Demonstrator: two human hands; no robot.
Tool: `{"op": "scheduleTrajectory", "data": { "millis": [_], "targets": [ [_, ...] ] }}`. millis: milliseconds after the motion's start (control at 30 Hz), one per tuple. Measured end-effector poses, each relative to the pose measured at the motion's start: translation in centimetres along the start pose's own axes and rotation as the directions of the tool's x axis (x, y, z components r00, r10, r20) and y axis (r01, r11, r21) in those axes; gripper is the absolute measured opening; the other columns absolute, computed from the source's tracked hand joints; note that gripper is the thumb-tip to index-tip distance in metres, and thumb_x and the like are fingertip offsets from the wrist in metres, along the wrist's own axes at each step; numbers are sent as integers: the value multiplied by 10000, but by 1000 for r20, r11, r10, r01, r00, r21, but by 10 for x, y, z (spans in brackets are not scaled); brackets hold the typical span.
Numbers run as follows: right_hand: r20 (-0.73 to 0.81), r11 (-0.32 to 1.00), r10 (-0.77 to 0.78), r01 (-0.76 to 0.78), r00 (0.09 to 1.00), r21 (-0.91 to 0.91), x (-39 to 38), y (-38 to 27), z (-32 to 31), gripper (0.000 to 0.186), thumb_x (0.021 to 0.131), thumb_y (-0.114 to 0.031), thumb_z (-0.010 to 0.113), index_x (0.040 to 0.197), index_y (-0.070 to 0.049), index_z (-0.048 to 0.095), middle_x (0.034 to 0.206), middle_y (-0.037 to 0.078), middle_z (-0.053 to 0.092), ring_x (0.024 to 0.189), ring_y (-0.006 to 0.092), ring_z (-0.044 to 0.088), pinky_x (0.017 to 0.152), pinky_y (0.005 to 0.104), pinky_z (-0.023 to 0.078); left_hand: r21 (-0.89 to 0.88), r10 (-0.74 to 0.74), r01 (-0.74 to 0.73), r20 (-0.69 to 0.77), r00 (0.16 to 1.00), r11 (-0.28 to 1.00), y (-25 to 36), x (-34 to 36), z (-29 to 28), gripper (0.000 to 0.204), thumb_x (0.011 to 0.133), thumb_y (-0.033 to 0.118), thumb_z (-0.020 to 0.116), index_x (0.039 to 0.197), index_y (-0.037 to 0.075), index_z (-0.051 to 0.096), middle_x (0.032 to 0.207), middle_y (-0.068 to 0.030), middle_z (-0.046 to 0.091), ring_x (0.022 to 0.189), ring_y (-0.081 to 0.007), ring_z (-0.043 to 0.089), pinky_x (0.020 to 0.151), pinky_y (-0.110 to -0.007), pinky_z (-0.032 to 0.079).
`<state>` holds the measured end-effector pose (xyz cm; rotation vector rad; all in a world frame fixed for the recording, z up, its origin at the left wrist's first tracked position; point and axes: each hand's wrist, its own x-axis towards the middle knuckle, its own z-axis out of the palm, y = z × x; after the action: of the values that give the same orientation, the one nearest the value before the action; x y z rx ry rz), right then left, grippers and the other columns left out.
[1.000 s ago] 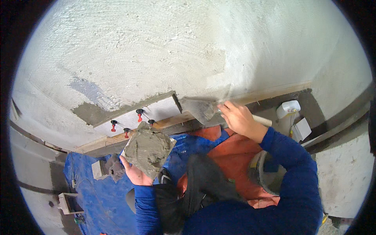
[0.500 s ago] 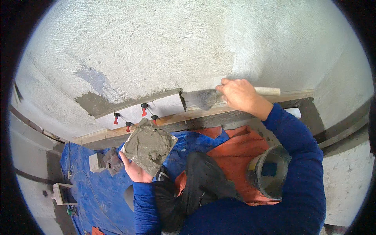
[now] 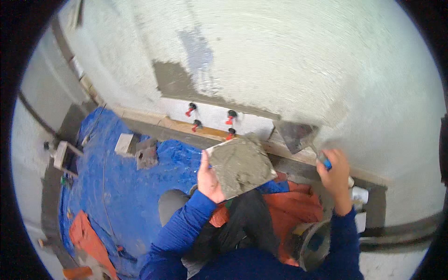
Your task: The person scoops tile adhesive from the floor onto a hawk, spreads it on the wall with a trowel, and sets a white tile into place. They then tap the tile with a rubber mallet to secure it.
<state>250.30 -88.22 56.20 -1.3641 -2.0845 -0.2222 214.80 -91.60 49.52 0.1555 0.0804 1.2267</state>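
Observation:
My left hand [image 3: 209, 182] supports a square tile [image 3: 241, 168] from its left edge, its top coated in thick grey mortar. My right hand [image 3: 335, 168] is closed round the handle of a trowel [image 3: 294, 135]; the grey blade is at the wall beside the right end of a long white tile strip [image 3: 252, 122]. That strip rests low on the wall above a wooden batten [image 3: 177, 127] and carries several red-and-black fittings [image 3: 230, 117]. Grey mortar [image 3: 172, 79] covers a patch of wall above its left part.
A bucket [image 3: 308, 245] stands by my right forearm on red sheeting [image 3: 289, 210]. A blue tarp [image 3: 126, 196] lies at the left with a pale block [image 3: 126, 143], a grey crumpled item [image 3: 147, 154] and a framed object [image 3: 63, 154]. White containers [image 3: 360, 195] sit at the right.
My view has turned leftward, shifting the scene right. The mortar-covered tile moved right with my left hand. My right hand has moved lower relative to the tile strip, and the trowel handle now angles down-right.

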Motion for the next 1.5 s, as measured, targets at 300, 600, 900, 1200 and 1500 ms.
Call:
{"op": "scheduleTrajectory", "data": {
  "millis": [300,600,900,1200,1500],
  "targets": [
    [-199,986,144,-124,969,113,-79,-64,156,318,857,-133,778,1121,4,664,1191,231,589,1097,392,599,951,439,491,-148,-216,203,-78,973,968,-1,-22,-17,970,943,807,410,1584,80,388,1595,-192,440,1442,-399,451,1181,-577,356],
    [-176,991,67,-46,982,125,-102,-20,157,268,855,-67,757,1090,24,667,1199,217,575,1070,409,566,919,492,481,-115,-57,47,-83,995,992,3,6,-14,882,1005,729,382,1592,72,373,1625,-197,392,1470,-418,405,1208,-599,301],
    [102,809,238,-255,966,529,-37,-29,136,411,891,-189,787,1241,-4,676,968,182,638,894,361,644,827,408,522,75,363,-359,-40,931,930,33,17,-6,671,1077,542,416,1542,60,450,1581,-189,459,1427,-405,454,1193,-581,339],
    [517,369,62,-501,853,782,22,2,185,357,1032,-180,647,1364,-47,649,856,-7,635,724,83,559,665,270,501,174,564,-554,-7,826,814,57,-6,-12,595,1097,457,416,1555,79,436,1611,-154,430,1461,-392,412,1212,-602,298],
    [564,399,89,-548,821,735,39,15,201,381,1014,-225,667,1346,-40,662,883,35,703,666,110,582,643,298,511,197,569,-551,-45,821,811,67,-15,-12,590,1097,466,406,1553,93,440,1617,-150,422,1461,-392,412,1214,-604,293]
  ]
}}
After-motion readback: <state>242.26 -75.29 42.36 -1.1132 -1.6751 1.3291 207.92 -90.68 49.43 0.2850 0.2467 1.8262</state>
